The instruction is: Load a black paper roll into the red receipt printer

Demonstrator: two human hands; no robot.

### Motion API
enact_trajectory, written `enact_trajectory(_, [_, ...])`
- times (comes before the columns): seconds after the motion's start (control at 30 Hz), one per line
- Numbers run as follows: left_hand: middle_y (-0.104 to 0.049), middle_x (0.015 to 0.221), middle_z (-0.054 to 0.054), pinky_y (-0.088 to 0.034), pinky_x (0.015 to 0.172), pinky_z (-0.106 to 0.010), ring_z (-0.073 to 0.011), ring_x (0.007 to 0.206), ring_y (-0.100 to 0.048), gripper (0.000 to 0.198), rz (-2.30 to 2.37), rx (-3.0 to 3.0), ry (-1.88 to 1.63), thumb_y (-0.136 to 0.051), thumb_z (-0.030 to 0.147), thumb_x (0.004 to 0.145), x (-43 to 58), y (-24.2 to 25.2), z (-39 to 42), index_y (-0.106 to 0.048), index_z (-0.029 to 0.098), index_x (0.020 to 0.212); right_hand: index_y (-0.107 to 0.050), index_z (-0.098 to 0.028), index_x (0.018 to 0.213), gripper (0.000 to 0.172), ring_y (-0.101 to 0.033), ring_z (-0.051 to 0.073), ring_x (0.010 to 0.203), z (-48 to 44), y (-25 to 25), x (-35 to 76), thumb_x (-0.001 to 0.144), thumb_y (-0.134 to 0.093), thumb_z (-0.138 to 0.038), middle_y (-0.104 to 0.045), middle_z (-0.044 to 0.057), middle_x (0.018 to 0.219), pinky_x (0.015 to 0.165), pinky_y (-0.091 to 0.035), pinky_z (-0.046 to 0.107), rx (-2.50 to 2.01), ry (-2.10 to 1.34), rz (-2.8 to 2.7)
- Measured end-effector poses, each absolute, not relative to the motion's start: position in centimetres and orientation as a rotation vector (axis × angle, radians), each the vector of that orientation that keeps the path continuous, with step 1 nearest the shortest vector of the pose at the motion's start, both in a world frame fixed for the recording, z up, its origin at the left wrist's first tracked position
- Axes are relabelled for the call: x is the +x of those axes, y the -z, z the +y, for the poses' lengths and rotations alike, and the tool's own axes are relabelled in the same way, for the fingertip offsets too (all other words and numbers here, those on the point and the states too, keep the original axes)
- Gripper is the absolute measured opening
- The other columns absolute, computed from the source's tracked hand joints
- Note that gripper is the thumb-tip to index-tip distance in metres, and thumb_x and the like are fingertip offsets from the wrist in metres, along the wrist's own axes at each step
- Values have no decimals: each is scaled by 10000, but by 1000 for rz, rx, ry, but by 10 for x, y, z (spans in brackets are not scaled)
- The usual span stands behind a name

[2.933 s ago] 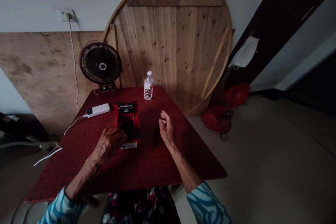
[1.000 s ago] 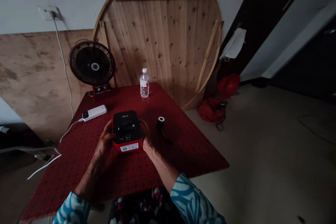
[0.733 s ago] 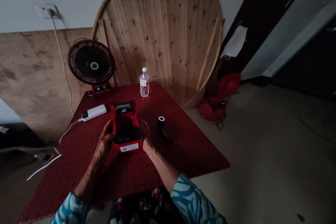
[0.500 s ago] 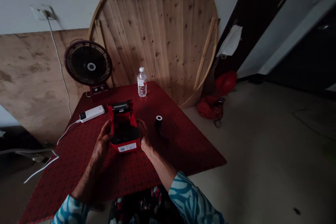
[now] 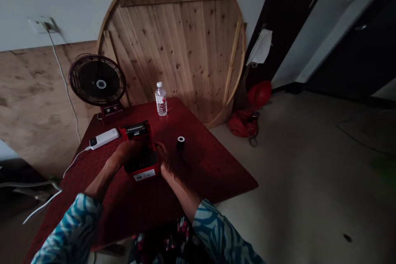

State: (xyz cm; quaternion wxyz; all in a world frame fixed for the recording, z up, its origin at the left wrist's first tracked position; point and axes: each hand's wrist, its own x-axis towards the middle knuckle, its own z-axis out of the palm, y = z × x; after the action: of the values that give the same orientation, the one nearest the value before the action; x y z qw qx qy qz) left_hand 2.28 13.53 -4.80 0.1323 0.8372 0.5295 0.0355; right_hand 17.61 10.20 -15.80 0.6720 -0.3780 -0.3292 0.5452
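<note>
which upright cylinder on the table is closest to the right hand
The dark white-cored roll beside the right hand; the plastic water bottle stands farther back.

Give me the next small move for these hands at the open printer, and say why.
Probably: move your right hand to the roll and pick it up. The roll stands upright just beside that hand, the printer has its lid open, and your left hand is over the printer, so the right looks the freer one to reach.

My table's red patterned cloth holds a fan, water bottle, white power bank, open red label printer, black roll.
</note>
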Motion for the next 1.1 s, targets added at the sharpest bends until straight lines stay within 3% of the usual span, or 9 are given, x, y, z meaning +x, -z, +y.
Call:
enact_trajectory(0.1, [-788,1042,-84,-543,852,-319,-256,980,-731,267,1511,2443,5,-562,129,848,30,47,148,-767,232,985,-721,-218,1022,377,-666,216,906,107,164,175,772,-631,-486,-753,24,932,760,-497,298,-846,-1206,-749])
enact_trajectory(0.33, [-774,1040,-72,-543,851,-323,-242,951,-721,240,1472,2473,26,-587,139,832,25,51,151,-723,203,1018,-716,-227,1034,372,-678,223,892,116,176,171,769,-626,-473,-753,16,933,752,-518,314,-852,-1212,-703])
enact_trajectory(0.53, [-755,1158,-90,-539,908,-369,-279,1089,-707,406,1520,2503,-54,-549,112,834,28,44,137,-681,241,1195,-715,-233,1056,373,-685,229,920,116,178,171,789,-634,-481,-762,18,958,752,-521,315,-830,-1211,-729])
enact_trajectory(0.73, [-747,1145,-92,-561,915,-378,-271,1036,-718,517,1573,2497,-784,-574,342,842,-17,37,106,-587,217,1344,-717,-224,1040,366,-679,217,901,119,183,169,807,-635,-495,-758,25,971,775,-508,318,-778,-1243,-713])
enact_trajectory(0.87, [-764,1019,-80,-580,819,-359,-276,947,-735,510,1785,2168,-1039,-555,437,777,-67,57,97,-642,204,1222,-704,-230,1076,385,-672,217,895,116,181,171,813,-638,-503,-753,24,972,766,-507,322,-771,-1268,-706])
enact_trajectory(1.1, [-713,779,-54,-537,668,-332,-260,751,-696,268,1925,1876,-909,-551,368,638,-92,116,93,-591,220,858,-702,-226,1056,370,-652,194,824,107,168,173,803,-622,-485,-740,7,903,729,-490,302,-818,-1270,-722])
